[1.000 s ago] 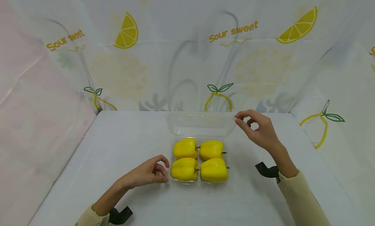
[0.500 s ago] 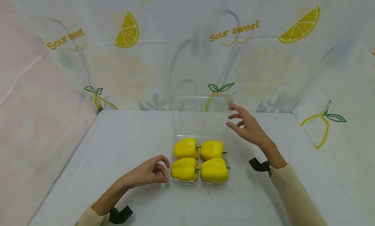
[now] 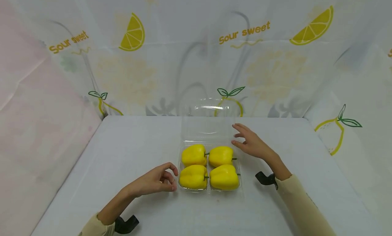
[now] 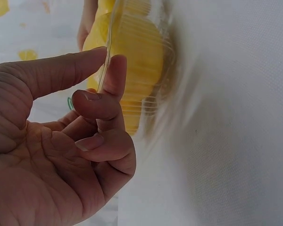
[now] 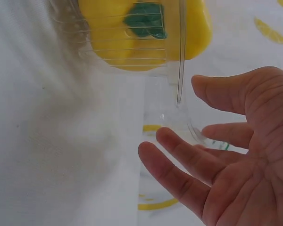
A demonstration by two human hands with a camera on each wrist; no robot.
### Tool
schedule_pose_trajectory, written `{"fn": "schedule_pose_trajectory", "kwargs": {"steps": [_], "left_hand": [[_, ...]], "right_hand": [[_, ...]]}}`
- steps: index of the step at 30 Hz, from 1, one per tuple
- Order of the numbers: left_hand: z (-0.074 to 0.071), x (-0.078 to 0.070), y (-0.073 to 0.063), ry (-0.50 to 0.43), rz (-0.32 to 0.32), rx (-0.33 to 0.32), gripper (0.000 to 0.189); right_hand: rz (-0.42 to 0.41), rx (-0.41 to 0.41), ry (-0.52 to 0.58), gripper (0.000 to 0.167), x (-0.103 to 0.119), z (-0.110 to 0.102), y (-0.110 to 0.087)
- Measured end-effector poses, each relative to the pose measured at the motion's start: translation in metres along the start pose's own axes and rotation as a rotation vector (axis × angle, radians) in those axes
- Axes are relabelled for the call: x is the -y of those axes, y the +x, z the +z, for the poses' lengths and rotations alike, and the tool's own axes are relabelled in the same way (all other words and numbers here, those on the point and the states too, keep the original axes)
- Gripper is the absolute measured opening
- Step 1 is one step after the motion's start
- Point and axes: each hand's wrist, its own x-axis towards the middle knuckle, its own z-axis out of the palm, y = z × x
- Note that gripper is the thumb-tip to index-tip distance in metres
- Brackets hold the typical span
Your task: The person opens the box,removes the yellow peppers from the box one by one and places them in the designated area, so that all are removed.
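A clear plastic container sits midway between the left and right edges of the white table, well in front of its far edge. It holds 4 yellow bell peppers lying in 2 rows of 2, their stems toward the table's right edge. The clear lid stands raised at the container's back, overlapping the table's far edge in view. The left hand holds the container's left rim by its front corner. The right hand, fingers spread, is just beside the lid's right side. A lemon-printed backdrop hangs behind.
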Motion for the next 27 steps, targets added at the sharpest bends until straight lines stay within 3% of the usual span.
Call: {"fn": "schedule_pose_trajectory", "kwargs": {"steps": [20, 27], "left_hand": [[0.0004, 0.0012, -0.0013, -0.01, 0.028, 0.021, 0.036], [0.0004, 0.001, -0.0006, -0.014, 0.027, 0.024, 0.036]], "right_hand": [[0.05, 0.134, 0.04, 0.065, -0.0096, 0.0049, -0.0035], [0.039, 0.126, 0.018, 0.06, -0.0091, 0.0013, -0.0057]]}}
